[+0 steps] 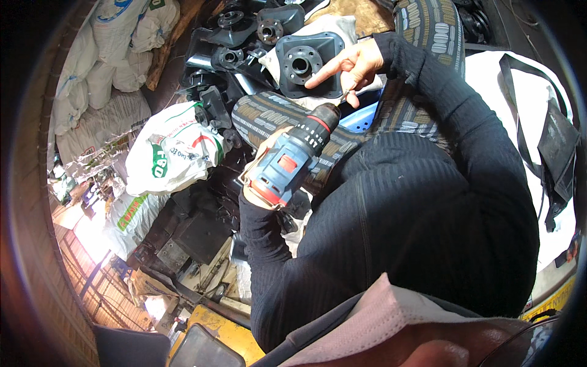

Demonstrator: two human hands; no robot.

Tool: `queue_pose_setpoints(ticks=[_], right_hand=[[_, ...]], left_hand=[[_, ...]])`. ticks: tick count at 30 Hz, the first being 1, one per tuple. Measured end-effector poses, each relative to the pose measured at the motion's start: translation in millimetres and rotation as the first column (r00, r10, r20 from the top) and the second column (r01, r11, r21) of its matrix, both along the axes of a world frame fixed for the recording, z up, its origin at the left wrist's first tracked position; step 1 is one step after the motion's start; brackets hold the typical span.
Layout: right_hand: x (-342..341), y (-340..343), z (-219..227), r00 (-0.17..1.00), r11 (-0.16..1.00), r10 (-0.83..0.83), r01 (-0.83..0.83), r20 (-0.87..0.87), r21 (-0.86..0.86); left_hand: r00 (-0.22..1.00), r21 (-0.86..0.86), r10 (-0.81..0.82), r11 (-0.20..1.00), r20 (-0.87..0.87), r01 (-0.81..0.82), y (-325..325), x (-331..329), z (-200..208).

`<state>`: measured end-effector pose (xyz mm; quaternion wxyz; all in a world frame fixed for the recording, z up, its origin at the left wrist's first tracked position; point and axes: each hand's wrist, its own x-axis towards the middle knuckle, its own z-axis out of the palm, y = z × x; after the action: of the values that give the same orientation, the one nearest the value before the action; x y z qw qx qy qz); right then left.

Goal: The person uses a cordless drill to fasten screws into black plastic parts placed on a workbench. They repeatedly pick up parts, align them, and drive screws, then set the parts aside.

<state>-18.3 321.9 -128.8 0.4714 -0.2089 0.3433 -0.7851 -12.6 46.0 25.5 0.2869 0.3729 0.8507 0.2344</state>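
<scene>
My left hand [266, 145] is wrapped around a blue cordless drill [282, 166] with red accents and a black chuck. The drill tilts up and away, its chuck towards my right hand [356, 67]. That hand hovers just beyond the chuck with the index finger stretched out to the left and the other fingers curled in. Something thin and small shows by its thumb, too small to name. Under the pointing finger lies a black square metal housing [310, 55] with a round flanged hub, resting on a pale cloth [337, 25].
Several similar black metal parts [230, 56] are heaped at the far left. A white printed sack [177, 147] stands left of the drill. A blue plastic container [361, 118] shows between my patterned trouser legs [428, 37]. More white sacks [125, 55] line the left side.
</scene>
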Motion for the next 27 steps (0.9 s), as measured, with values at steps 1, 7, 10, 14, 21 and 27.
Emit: queue_pose_setpoints(ticks=[1,7,10,14,21,27], right_hand=[[-1.1,0.0,-1.8,0.999,0.997,-0.045,0.046,-0.014,0.069],[-13.8,5.4,-59.7,0.770,0.648,-0.638,0.548,-0.016,0.528],[-7.1,-13.6,-111.3,0.448,0.249,-0.880,0.720,-0.160,0.648],[-4.0,-50.5,-118.0,0.507,0.328,-0.841,0.755,-0.189,0.567],[-6.4,-60.6,-105.7,0.599,0.213,-0.651,0.733,-0.466,0.646],[-12.8,-64.0,-101.4,0.515,0.139,-0.623,0.814,-0.589,0.564]], left_hand=[[0.987,-0.038,-0.118,0.993,-0.111,0.114,-4.3,-4.5,-6.7],[0.838,-0.124,-0.231,0.973,-0.494,0.194,-8.7,-25.2,-32.1],[0.938,-0.133,-0.065,0.991,-0.340,0.020,-4.2,-43.4,-40.6],[0.971,-0.262,0.002,0.963,-0.238,-0.066,5.8,-62.9,-57.6],[0.992,-0.288,-0.075,0.957,-0.105,0.042,26.2,-95.6,-83.1],[0.998,-0.566,-0.057,0.822,0.022,0.059,47.4,-120.6,-68.7]])
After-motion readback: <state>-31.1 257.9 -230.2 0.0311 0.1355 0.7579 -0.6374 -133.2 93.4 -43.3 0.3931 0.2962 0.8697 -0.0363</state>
